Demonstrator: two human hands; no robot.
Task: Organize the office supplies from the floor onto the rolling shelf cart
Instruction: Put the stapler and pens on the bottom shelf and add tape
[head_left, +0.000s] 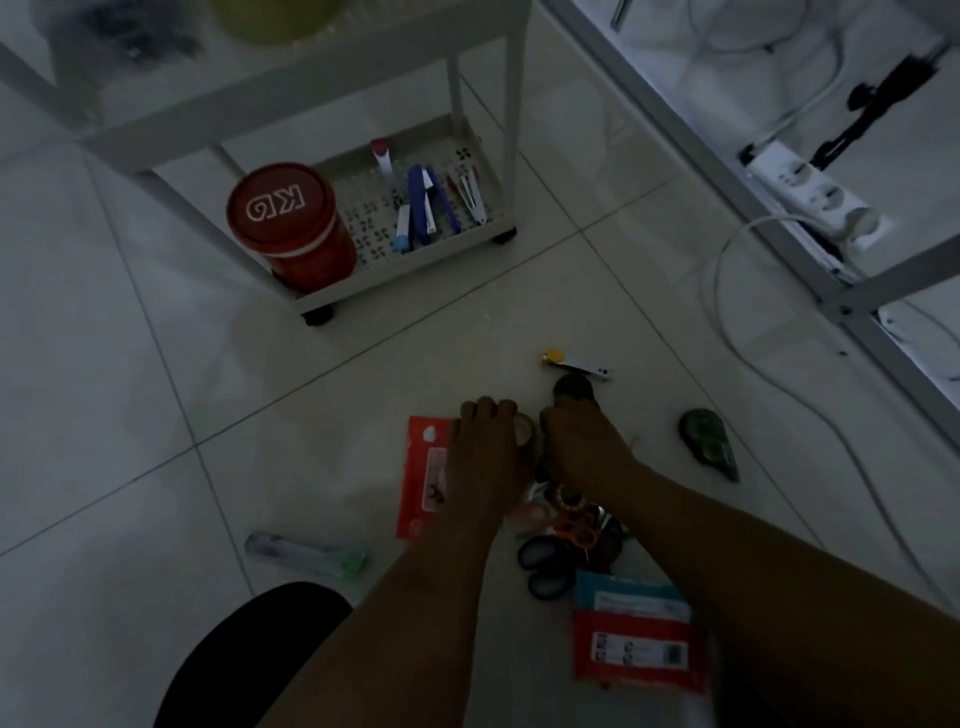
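Both hands meet over a small clear roll of adhesive tape (525, 429) lying on the pale tiled floor (156, 415), among a scatter of supplies in front of the white rolling shelf cart (363, 291). The left hand (485, 447) curls its fingers (483, 410) against the roll's left side; the right hand (582, 441) bends down on its right, though in this dim light I cannot tell whether it actually grips. The roll should be light, rigid and smooth, so a pinch across the rim or a finger through the core would likely hold best. Beside it lie a flat red packet (423, 467), orange-handled scissors (574, 527) and a dark green correction-tape dispenser (709, 441).
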